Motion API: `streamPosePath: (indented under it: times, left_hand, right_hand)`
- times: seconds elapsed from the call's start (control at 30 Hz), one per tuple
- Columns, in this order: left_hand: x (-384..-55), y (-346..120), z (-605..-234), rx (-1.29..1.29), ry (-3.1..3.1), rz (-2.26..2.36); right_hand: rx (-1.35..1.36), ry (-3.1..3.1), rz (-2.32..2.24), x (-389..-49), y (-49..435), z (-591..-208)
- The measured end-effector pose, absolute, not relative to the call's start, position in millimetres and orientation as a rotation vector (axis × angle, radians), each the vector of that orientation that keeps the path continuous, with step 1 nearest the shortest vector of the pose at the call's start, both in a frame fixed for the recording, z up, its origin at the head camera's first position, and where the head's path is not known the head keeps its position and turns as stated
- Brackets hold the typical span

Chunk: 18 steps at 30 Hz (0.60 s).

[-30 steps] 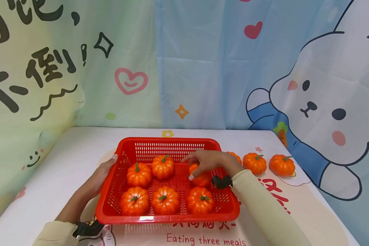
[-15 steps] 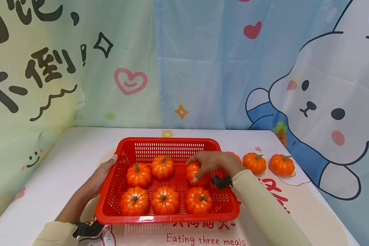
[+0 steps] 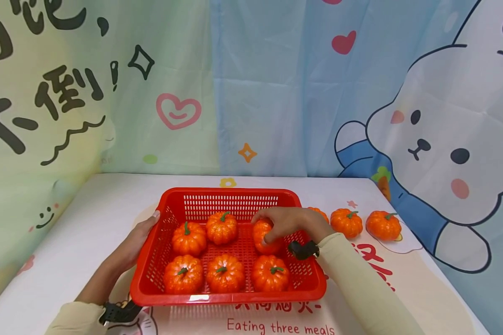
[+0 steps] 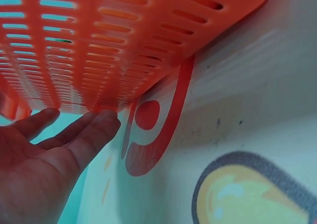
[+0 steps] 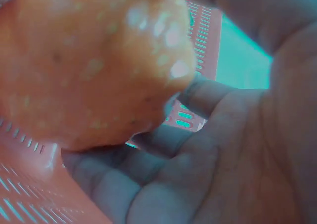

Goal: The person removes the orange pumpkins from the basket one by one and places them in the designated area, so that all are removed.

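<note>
My right hand reaches into the red plastic basket and grips a small orange pumpkin near its right side. In the right wrist view fingers curl round the same pumpkin, which fills much of that picture. Several more pumpkins sit in the basket: one at the front right, others in the front row and at the back left. At the basket's left side, my left hand rests against the outer wall. Its fingers look fairly straight in the left wrist view, touching the slotted plastic.
Right of the basket, a pumpkin and another pumpkin stand on the white printed tablecloth. A third pumpkin is partly hidden behind my right wrist. A printed curtain hangs along the table's back.
The pumpkin in my right hand has shifted slightly left, and more of it shows. The front-right pumpkin has moved a little left. My left hand and the basket have stayed put.
</note>
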<state>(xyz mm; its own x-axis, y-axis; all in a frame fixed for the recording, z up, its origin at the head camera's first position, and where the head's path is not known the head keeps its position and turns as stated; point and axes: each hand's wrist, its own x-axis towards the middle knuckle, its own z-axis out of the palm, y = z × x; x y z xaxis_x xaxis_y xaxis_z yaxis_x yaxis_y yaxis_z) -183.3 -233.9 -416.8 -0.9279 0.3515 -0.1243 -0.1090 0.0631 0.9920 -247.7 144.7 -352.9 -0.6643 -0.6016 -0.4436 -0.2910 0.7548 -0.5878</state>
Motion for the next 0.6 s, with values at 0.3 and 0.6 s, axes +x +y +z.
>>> streamPosePath:
  times: [0.3, 0.6]
  left_hand:
    - [-183.1, -232.5, -415.0, 0.233, 2.024, 1.918]
    - [-182.7, -233.8, -416.0, 0.226, 2.032, 1.906]
  right_hand:
    - [-0.755, 2.332, -0.728, -245.5, 148.9, -348.3]
    - [-0.808, 2.416, -0.926, -239.6, 150.4, -344.0]
